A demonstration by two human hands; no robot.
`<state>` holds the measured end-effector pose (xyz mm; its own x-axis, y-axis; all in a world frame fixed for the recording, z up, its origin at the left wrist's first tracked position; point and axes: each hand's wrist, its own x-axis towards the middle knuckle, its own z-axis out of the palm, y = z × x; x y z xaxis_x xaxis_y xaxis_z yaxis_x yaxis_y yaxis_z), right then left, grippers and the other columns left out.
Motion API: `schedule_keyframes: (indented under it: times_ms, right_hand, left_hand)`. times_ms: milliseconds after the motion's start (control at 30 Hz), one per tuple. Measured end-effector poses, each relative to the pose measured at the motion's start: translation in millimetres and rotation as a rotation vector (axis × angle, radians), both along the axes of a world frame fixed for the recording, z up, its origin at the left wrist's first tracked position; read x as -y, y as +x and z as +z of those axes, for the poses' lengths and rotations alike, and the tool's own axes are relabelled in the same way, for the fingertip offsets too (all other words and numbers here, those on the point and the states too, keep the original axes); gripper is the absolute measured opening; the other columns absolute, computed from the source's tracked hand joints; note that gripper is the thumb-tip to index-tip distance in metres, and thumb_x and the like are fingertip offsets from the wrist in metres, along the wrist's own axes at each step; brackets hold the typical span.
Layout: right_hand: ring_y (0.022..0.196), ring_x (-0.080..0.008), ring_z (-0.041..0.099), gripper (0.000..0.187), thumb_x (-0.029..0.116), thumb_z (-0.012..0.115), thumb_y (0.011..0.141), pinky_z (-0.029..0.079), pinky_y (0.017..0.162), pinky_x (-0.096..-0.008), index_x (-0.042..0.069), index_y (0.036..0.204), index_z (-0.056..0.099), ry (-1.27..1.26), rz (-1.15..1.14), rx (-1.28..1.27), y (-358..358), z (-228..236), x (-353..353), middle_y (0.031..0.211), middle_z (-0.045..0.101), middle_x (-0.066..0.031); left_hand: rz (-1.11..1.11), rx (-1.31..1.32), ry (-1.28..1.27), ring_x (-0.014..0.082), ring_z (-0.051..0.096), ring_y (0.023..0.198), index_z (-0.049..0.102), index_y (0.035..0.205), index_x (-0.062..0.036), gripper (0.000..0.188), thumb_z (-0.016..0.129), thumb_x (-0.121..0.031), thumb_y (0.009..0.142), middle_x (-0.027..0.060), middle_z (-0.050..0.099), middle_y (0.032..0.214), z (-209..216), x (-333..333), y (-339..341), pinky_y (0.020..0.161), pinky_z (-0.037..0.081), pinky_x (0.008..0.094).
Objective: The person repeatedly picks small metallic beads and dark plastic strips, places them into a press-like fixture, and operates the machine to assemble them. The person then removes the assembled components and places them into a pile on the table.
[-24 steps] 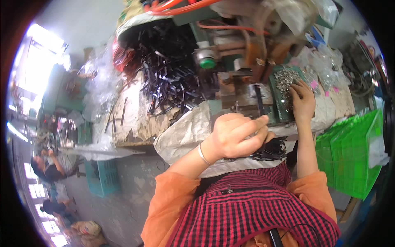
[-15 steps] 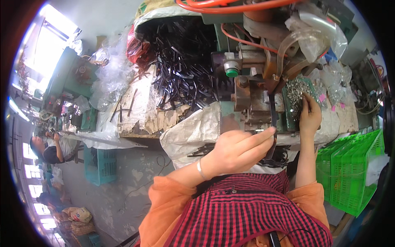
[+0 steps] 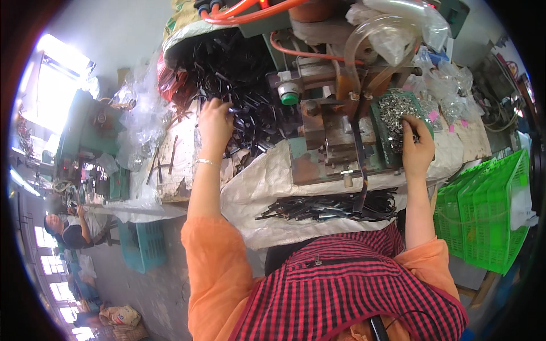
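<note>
My left hand (image 3: 215,128) is at the left side of a heap of glossy black strips (image 3: 250,116), its fingers curled down against them; what lies between the fingertips is hidden. Over a green tray (image 3: 426,122) of small silvery metal pieces (image 3: 396,111), my right hand (image 3: 419,149) has thumb and fingers drawn together at the near edge of the pieces. Anything pinched there is too small to name. Between my hands stands a metal press machine (image 3: 327,133). One black strip (image 3: 360,162) hangs from it, apart from both hands, down toward the front.
More black strips (image 3: 324,207) lie on white sheeting (image 3: 244,196) before the machine. An orange hose (image 3: 250,14) crosses above. Green plastic crates (image 3: 480,213) stand at right, a teal crate (image 3: 141,244) at left. Another person (image 3: 71,227) sits far left.
My left hand has left the strip at the machine and moved left and away to the heap. The strip now hangs free in the machine. My right hand stays at the tray.
</note>
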<state>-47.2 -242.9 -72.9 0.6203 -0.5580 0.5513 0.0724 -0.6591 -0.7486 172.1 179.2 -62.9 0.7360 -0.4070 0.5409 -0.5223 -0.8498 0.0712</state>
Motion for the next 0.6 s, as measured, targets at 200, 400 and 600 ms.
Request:
schedule_keyframes:
  times_ms: [200,400,600]
  right_hand:
    - [0.096,-0.0154,0.068,0.016,0.005,0.068,0.095,0.051,0.089,-0.028,0.001,0.109,0.075,0.079,-0.193,-0.028,-57,-5,19,0.102,0.075,-0.0078]
    - [0.096,-0.0124,0.068,0.018,0.002,0.07,0.093,0.051,0.089,-0.0264,-0.001,0.11,0.076,0.289,0.117,-0.053,-49,44,-20,0.105,0.076,-0.0065]
    - [0.098,-0.0138,0.069,0.022,-0.002,0.07,0.092,0.052,0.09,-0.0265,-0.003,0.114,0.067,0.435,0.382,0.07,22,70,-68,0.103,0.074,-0.0075]
  left_hand:
    - [-0.043,0.043,-0.177,0.0305,0.069,0.094,0.077,0.096,-0.0063,0.014,0.073,-0.006,0.083,0.0084,0.072,0.102,-28,14,2,0.084,0.055,0.0389]
    - [-0.055,0.087,-0.184,0.0262,0.07,0.071,0.073,0.09,-0.0061,0.011,0.078,-0.016,0.088,0.0066,0.074,0.086,9,35,-31,0.062,0.052,0.0345]
    - [-0.165,-0.114,-0.708,0.014,0.07,0.072,0.074,0.095,-0.0015,0.008,0.078,-0.007,0.09,0.0087,0.076,0.088,39,87,-93,0.065,0.053,0.0261]
